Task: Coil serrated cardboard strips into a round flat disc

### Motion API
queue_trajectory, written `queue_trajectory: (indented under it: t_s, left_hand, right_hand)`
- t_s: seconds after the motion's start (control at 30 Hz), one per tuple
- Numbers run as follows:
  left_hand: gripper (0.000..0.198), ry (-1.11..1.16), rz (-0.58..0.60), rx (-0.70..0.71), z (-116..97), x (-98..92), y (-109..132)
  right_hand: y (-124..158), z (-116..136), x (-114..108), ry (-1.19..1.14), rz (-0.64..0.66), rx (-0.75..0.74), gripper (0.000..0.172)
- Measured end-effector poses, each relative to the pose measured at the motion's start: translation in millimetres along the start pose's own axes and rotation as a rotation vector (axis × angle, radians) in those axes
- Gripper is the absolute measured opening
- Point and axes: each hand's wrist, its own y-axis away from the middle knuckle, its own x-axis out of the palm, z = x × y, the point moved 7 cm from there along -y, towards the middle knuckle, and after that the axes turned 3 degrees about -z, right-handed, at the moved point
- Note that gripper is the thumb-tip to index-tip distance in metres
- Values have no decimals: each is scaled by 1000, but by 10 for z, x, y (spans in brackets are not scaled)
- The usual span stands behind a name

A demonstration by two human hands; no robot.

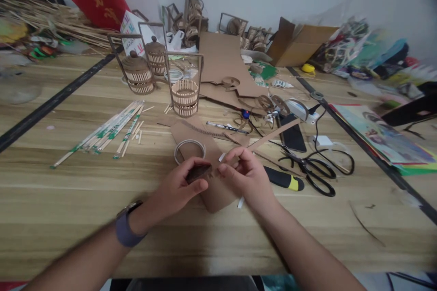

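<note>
Loosely, left hand (182, 181) curls; right hand (251, 175) pinches.

A black phone (294, 138) lies near a white adapter (321, 141).

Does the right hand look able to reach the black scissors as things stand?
Likely yes: the scissors lie to the right of the right hand, handles mostly uncovered, though the black-and-yellow cutter lies between and a black cord runs nearby. It may first need to put down the brown piece.
</note>
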Motion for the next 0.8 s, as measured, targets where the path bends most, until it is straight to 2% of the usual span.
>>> queue_trajectory:
  t_s: [0.33,0.5,0.8]
  left_hand:
    - [53,6,-10,45,-43,3,2]
    - [54,-9,-7,34,-60,11,9]
    - [55,-18,10,36,-61,27,21]
  right_hand:
    - [4,19,110,-42,73,-59,36]
    - [5,-10,125,-46,89,-34,36]
    - [10,-56,90,37,53,-80,33]
